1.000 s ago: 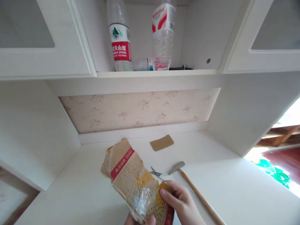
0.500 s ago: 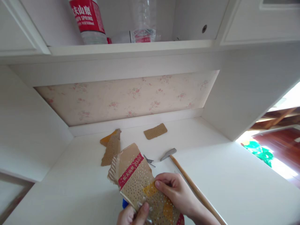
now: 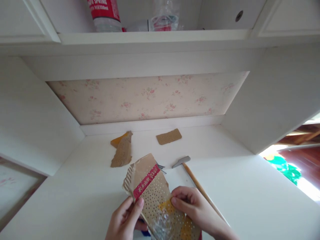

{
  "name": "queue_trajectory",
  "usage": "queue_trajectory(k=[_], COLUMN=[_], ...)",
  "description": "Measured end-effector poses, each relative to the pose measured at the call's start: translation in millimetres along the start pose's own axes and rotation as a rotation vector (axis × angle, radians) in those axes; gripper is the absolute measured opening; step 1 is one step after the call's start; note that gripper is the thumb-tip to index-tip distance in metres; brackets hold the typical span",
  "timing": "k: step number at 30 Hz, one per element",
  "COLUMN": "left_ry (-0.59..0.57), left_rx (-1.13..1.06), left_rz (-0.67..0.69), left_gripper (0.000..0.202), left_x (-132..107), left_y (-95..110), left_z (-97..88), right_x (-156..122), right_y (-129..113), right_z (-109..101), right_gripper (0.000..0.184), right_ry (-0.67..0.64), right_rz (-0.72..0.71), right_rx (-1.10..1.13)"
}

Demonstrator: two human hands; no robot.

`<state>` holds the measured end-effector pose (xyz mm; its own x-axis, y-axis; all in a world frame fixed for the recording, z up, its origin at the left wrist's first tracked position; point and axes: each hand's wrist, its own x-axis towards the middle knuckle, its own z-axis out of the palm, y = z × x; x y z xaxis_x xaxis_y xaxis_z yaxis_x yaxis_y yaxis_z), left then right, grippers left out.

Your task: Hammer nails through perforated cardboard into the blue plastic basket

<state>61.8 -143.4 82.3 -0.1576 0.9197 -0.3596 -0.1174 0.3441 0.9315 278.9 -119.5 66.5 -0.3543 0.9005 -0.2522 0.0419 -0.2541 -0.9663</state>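
With our left hand pinching its left edge and our right hand gripping its right edge beside the yellow tape, we hold the perforated cardboard tilted over the white table. Beyond it we see nails, a hammer, a torn scrap and a smaller cardboard piece.

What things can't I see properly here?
In the head view:
Blue thing: only a sliver shows past the cardboard and left hand.
Hammer: handle end hidden by the right forearm.
Thin metal pieces: partly covered by the cardboard.
Red-labelled bottle: top cut off by the picture's upper edge.
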Motion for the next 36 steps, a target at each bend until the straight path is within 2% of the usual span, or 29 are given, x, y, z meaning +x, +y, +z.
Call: queue_trajectory(k=[4, 8, 12, 17, 20, 24, 27, 29, 32, 36], left_ry=[-0.095, -0.217, -0.293, -0.246, -0.251, -0.23, -0.201, -0.192, -0.206, -0.241], left_rx=[0.06, 0.096, 0.052, -0.06, 0.034, 0.132, 0.146, 0.15, 0.112, -0.01], left_rz=[0.044, 0.075, 0.05, 0.077, 0.134, 0.178, 0.208, 0.215, 0.186, 0.101], left_gripper=[0.046, 0.043, 0.041, 0.041, 0.037, 0.037, 0.036, 0.038, 0.037, 0.04], left_x=[1, 4, 7, 10, 13, 18, 21, 23, 22, 11], left_y=[-2, -4, 2, 10, 11, 9, 7, 6, 6, 8], left_z=[-0.8, 3.5, 11.3, 11.6, 4.7, -5.7, -10.1, -10.4, -7.2, -0.2], right_x=[0, 14, 33, 43, 43, 36, 27, 22, 18, 17], right_y=[-7, -22, -26, -20, -17, -15, -15, -15, -13, -13], right_z=[4, 7, 15, 27, 34, 38, 37, 38, 39, 42], right_gripper=[0.039, 0.038, 0.031, 0.028, 0.028, 0.031, 0.032, 0.03, 0.029, 0.029], right_ry=[-0.04, 0.009, 0.065, 0.17, 0.182, 0.082, -0.051, -0.064, 0.011, 0.114], right_rz=[-0.003, -0.072, -0.052, -0.085, -0.093, -0.054, -0.067, -0.081, -0.106, -0.103], right_rx=[0.172, 0.276, 0.35, 0.341, 0.351, 0.389, 0.319, 0.25, 0.192, 0.221])
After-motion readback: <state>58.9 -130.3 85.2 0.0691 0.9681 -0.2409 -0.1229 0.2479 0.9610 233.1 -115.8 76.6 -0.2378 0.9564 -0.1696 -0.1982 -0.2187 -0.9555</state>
